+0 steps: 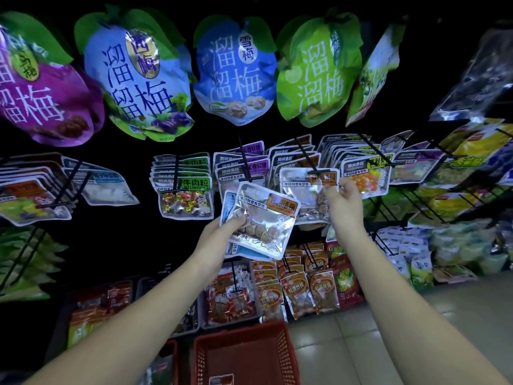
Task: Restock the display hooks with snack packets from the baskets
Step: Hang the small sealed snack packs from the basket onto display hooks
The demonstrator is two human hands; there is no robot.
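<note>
Head view: dim peg wall of snacks, two bare arms raised.
Landmark: red plastic mesh basket point(286, 357), bottom centre; 1 whole, and a red sliver of a 2nd just left of it.
Left hand point(222, 232): straight above the basket, thumb on front, fingers curled behind, gripping a small stack.
Stack: 2 packets for sure. In front is a clear-silver flat packet with orange label point(263, 220), with a blue-white packet point(229, 202) behind it. Cannot tell if there are more.
Front packet axis: header edge up, face to camera, long axis near upright, top leaning right.
Right hand point(344, 195): above and right of the basket, thumb and fingertips pinching the right edge of a hanging silver packet point(302, 190).
Hanging packet: 1, same orange label, header up at the tip of a black wire hook point(305, 154), roughly level, face to camera.
Top row: 4 leaf-topped plum-shaped bags point(236, 73) far above the basket, in purple, blue, pale blue and green. A 5th is edge-on.
</note>
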